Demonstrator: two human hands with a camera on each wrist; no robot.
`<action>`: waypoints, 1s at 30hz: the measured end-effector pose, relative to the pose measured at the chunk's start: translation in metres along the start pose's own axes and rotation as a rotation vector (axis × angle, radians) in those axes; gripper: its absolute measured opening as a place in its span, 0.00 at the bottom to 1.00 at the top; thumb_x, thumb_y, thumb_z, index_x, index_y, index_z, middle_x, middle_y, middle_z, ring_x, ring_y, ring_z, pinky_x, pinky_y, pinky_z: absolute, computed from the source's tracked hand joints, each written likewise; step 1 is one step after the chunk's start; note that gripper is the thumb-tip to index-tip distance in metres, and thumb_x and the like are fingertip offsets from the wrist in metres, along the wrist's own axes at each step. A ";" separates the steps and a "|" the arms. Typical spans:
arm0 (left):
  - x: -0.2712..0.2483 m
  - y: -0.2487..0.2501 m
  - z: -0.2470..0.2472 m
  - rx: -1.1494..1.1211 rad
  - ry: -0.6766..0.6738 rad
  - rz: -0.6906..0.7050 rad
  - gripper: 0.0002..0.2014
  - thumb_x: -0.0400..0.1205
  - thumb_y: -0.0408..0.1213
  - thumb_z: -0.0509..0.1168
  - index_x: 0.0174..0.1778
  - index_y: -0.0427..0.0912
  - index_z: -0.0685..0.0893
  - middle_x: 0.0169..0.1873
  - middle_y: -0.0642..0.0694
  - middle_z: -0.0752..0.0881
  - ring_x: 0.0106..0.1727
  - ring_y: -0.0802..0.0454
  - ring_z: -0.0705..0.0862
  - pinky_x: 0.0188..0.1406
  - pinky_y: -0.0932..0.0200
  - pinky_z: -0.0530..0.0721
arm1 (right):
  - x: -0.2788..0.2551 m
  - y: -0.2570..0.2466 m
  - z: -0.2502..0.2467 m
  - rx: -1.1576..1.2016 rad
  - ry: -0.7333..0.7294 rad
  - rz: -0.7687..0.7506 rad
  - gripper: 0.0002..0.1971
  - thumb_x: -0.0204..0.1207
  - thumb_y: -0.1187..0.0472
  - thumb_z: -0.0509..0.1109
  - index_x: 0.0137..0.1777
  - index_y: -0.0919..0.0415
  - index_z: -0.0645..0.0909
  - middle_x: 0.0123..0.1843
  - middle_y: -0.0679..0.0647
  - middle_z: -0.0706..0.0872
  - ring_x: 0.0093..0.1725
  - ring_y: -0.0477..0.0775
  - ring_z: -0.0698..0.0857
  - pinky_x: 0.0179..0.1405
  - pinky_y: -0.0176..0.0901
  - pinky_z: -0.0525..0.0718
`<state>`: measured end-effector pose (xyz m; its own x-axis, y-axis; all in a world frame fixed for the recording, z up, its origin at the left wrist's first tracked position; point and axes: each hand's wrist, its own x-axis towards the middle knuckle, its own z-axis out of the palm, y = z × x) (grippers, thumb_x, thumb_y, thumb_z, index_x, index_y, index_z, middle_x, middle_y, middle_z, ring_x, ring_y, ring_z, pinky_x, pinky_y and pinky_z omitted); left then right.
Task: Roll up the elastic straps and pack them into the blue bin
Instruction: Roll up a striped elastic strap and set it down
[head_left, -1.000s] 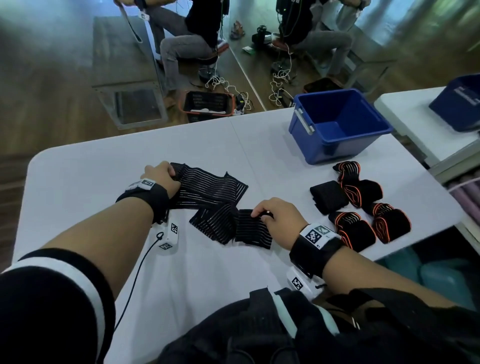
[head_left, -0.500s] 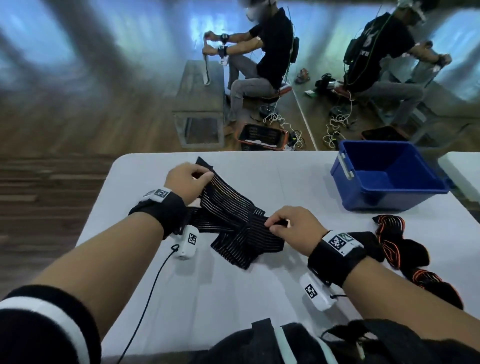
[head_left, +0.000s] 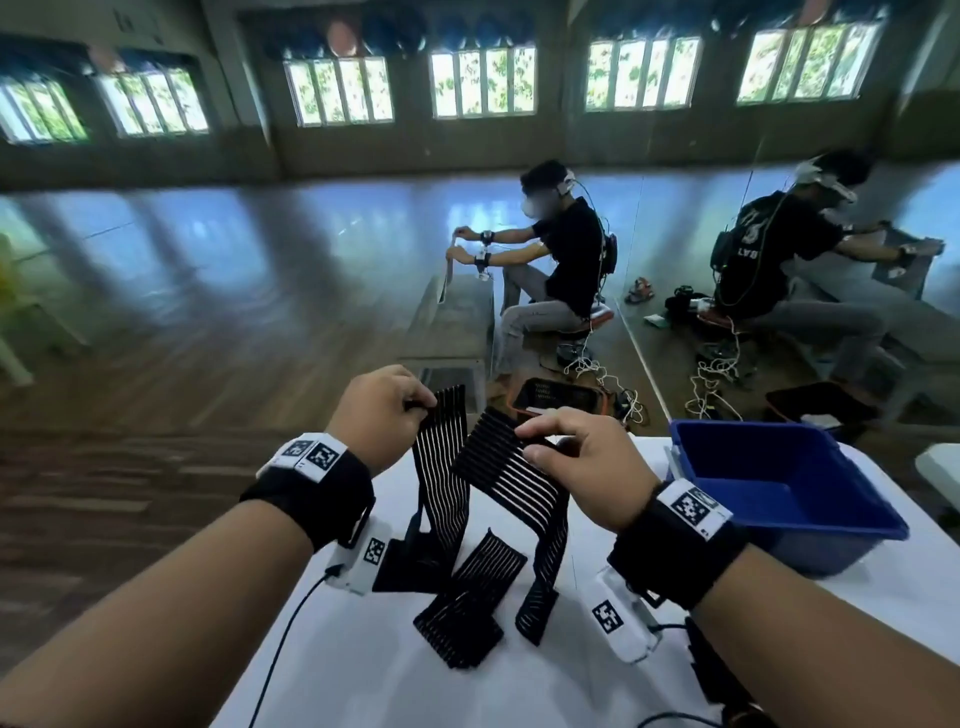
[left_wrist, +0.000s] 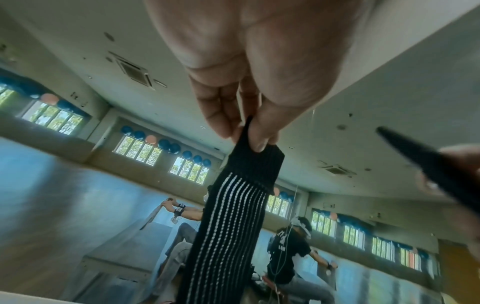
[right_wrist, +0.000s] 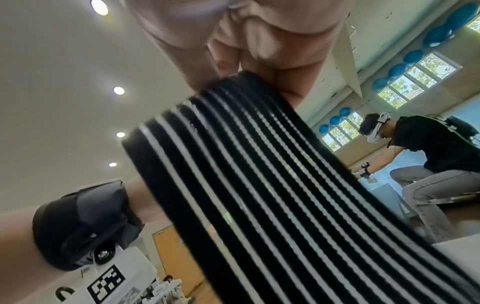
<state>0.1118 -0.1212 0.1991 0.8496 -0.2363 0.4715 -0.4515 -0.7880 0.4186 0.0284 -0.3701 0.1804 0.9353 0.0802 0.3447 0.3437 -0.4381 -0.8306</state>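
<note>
White table (head_left: 363, 670), strap (head_left: 441, 467) lifted: both hands pinch its ends.
Slack below the left hand (head_left: 376, 410) and right hand (head_left: 576, 462) may tangle, skewing the roll.

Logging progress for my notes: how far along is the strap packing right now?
Early. Nothing shows inside the blue bin. In hand: the left hand and right hand each pinch the black striped strap, lifted and unrolled, its lower part on the table. Rolling and packing remain.
</note>
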 end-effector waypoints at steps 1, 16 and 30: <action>0.001 0.005 -0.002 -0.025 -0.012 -0.029 0.09 0.73 0.25 0.75 0.40 0.44 0.94 0.41 0.51 0.90 0.42 0.51 0.88 0.50 0.59 0.86 | 0.002 -0.001 -0.003 0.011 0.005 -0.006 0.12 0.74 0.65 0.77 0.52 0.48 0.90 0.51 0.42 0.91 0.45 0.38 0.87 0.55 0.44 0.86; 0.013 0.092 -0.026 -0.931 -0.055 -0.290 0.03 0.79 0.32 0.75 0.47 0.42 0.93 0.44 0.37 0.93 0.45 0.47 0.92 0.47 0.53 0.91 | 0.015 -0.014 -0.024 0.345 0.100 0.011 0.18 0.76 0.71 0.74 0.59 0.48 0.89 0.53 0.51 0.93 0.50 0.51 0.91 0.54 0.52 0.90; 0.025 0.128 -0.002 -0.924 0.113 -0.087 0.15 0.77 0.17 0.71 0.40 0.43 0.84 0.37 0.45 0.89 0.38 0.56 0.86 0.38 0.63 0.85 | 0.011 -0.014 -0.050 -0.049 0.395 -0.179 0.16 0.73 0.63 0.76 0.59 0.48 0.83 0.61 0.42 0.80 0.61 0.37 0.81 0.60 0.32 0.79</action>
<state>0.0750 -0.2267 0.2665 0.8811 -0.1022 0.4618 -0.4663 -0.0243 0.8843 0.0302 -0.4073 0.2178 0.7538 -0.1854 0.6305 0.4845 -0.4913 -0.7238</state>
